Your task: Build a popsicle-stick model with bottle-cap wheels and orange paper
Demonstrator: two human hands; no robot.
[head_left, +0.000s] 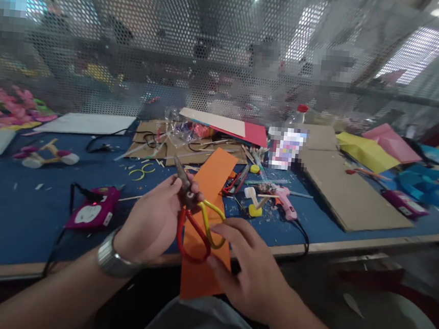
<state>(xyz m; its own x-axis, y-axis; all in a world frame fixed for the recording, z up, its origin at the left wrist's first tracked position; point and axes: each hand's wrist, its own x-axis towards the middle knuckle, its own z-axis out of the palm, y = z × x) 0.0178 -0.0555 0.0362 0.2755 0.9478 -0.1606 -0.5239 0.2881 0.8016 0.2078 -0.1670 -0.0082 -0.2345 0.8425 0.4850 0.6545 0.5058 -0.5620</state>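
Note:
My left hand [152, 221], with a metal watch on the wrist, grips a pair of scissors [190, 208] near the pivot; the blades point up and away, one handle loop is red and the other yellow. A long strip of orange paper [213, 184] stands behind the scissors over the table's front edge. My right hand [246, 269] holds the strip's lower part, with fingertips touching the yellow handle loop.
On the blue table [15, 218] lie a magenta device with a black cable [92, 214], a pink glue gun [287, 202], a cardboard sheet [349, 194], yellow, pink and blue paper at the right, and a small wheeled wooden model [45, 155]. A perforated metal screen stands behind.

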